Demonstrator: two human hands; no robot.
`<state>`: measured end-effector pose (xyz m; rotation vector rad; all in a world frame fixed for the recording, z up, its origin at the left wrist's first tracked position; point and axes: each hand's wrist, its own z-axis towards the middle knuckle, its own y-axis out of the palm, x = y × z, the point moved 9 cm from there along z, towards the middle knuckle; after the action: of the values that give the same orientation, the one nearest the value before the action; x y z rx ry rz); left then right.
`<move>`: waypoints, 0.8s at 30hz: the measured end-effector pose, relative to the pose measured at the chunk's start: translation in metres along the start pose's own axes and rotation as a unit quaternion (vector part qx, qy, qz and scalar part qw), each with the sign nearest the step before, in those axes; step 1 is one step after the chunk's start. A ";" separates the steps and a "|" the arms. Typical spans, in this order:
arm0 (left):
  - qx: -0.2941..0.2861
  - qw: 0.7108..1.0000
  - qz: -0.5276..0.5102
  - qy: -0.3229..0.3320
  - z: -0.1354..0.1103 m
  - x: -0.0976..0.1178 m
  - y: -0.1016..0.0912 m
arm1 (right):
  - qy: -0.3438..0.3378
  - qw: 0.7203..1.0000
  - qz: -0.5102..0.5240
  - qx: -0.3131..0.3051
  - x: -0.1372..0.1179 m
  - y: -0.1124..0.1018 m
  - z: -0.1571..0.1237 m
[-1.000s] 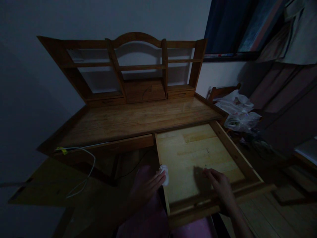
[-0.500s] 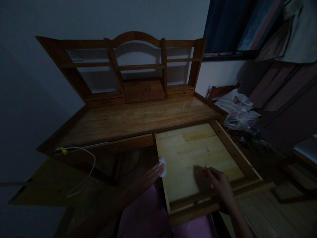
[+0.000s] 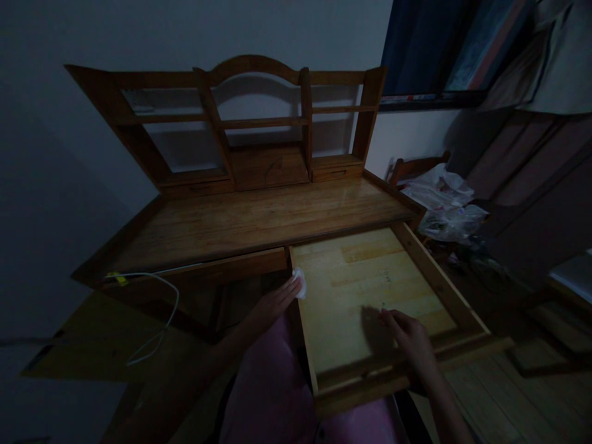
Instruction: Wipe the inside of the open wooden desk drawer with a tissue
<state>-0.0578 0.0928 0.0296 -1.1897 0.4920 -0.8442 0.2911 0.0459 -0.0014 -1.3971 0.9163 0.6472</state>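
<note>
A pale wooden drawer (image 3: 365, 265) is pulled out of the desk, over my lap. My left hand (image 3: 280, 299) presses a crumpled white tissue (image 3: 300, 285) against the top of the drawer's left side wall. Over the front half of the drawer, my right hand (image 3: 407, 333) has its fingers curled together in a pinch and casts a shadow on the drawer bottom. Whatever those fingers hold, if anything, is too small to make out. Small dark marks show on the drawer bottom just beyond that hand.
Behind the drawer stretches the wooden desktop (image 3: 259, 216) with a shelf hutch (image 3: 303, 123) at its back. A white cable (image 3: 176, 302) hangs off the left front edge. Plastic bags (image 3: 444, 197) sit on a chair (image 3: 419, 165) at the right.
My left hand has slid away from me along the drawer's left wall with the tissue. My right hand has barely moved.
</note>
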 end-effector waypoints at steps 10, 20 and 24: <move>0.069 0.994 -0.069 -0.049 0.024 -0.036 -0.002 | -0.001 1.000 0.012 0.001 0.000 -0.001 0.001; -0.007 1.000 -0.019 -0.017 -0.036 0.060 0.012 | 0.005 1.000 0.012 -0.007 0.000 0.000 0.000; -0.002 1.000 -0.025 0.011 -0.060 0.094 0.025 | 0.005 1.000 0.016 -0.011 -0.004 0.001 -0.002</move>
<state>-0.0368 -0.0142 -0.0043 -1.2005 0.4836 -0.9003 0.2884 0.0447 0.0016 -1.4093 0.9433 0.6761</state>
